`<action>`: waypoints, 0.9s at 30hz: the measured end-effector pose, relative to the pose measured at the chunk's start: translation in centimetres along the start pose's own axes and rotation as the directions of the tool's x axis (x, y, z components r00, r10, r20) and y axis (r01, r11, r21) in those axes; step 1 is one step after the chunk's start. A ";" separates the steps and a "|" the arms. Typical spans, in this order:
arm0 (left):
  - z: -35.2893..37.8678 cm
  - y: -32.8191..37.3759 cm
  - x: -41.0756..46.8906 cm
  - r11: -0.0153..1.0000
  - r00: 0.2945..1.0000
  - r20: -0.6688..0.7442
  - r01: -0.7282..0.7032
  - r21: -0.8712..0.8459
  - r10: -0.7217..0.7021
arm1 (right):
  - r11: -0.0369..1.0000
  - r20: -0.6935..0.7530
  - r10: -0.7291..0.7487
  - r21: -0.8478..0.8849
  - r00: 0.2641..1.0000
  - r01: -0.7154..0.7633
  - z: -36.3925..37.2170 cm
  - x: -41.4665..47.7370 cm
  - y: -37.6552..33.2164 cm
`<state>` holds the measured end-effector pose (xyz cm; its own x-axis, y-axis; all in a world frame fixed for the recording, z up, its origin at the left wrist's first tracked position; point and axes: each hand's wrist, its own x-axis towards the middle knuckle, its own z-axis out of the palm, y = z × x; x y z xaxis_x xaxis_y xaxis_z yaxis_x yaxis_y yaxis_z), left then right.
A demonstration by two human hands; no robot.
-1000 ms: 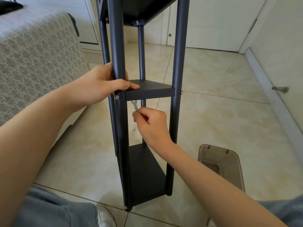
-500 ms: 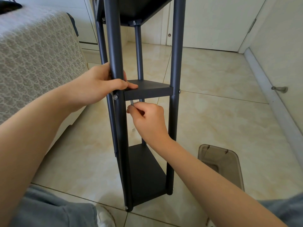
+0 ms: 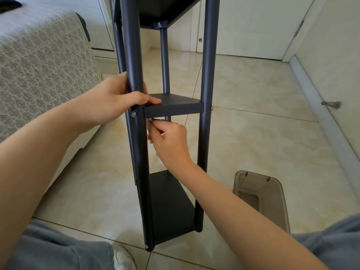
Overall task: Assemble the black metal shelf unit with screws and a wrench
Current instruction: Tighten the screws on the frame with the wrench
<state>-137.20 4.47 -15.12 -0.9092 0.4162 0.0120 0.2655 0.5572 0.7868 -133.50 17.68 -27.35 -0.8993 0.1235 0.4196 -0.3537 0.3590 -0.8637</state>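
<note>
head view: wrench (image 3: 155, 119) mostly hidden by right hand (image 3: 171, 143) inside shelf unit (image 3: 206, 61).

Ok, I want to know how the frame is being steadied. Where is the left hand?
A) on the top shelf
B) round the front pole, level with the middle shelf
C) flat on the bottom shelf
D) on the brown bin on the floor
B: the left hand is curled round the front pole level with the middle shelf, and its thumb lies on the shelf's top.
</note>
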 end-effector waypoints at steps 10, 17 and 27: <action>-0.1 -0.4 0.4 0.997 0.998 0.009 -0.055 0.053 0.055 | 1.000 -0.115 0.000 -0.019 0.993 -0.002 1.8 1.4 0.5; -0.3 -0.8 0.6 0.996 0.997 0.029 -0.076 0.049 0.075 | 0.999 -0.098 0.002 0.037 0.995 0.002 2.1 1.3 0.7; -0.3 -0.4 0.1 0.996 0.995 0.060 -0.081 0.042 0.078 | 0.998 0.074 0.058 -0.002 0.996 -0.058 0.6 -0.4 1.0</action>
<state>-137.52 4.12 -15.23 -0.8648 0.5007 0.0368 0.3515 0.5515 0.7565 -133.68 17.46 -28.57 -0.9347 0.0756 0.3472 -0.3006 0.3530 -0.8860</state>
